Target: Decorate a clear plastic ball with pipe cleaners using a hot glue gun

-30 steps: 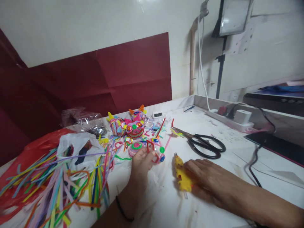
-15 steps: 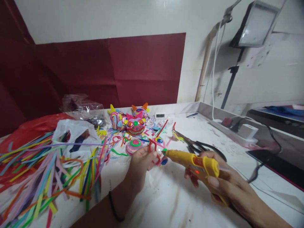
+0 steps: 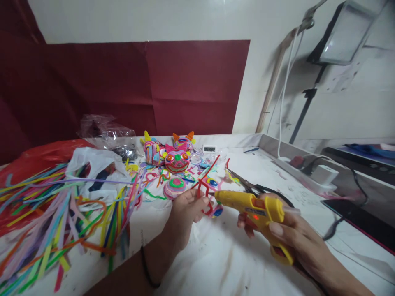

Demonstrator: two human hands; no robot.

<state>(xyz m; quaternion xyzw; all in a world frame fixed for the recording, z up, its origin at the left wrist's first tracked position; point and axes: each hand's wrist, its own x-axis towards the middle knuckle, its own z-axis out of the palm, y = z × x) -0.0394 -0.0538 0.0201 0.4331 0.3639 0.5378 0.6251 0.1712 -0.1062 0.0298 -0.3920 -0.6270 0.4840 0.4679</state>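
Right hand (image 3: pixel 290 238) gripped yellow glue gun (image 3: pixel 253 207); left hand (image 3: pixel 185 207) pinched red pipe-cleaner piece (image 3: pixel 205 197), nozzle just beside it. No legible writing.

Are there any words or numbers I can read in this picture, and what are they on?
No words or numbers can be read.
Small white clock-like display at the back of the table: digits too small and blurred.
Yellow glue gun in the right hand: only a red light, no label visible.
Screen on the stand: washed out, nothing legible.

Wall: white wall (image 3: pixel 185 20), with dark red paper (image 3: pixel 138 86) across it.
Bench: white bench (image 3: pixel 222 263), stained.
Lamp: panel light (image 3: pixel 342 35) on a black stand (image 3: pixel 304 113), upper right.
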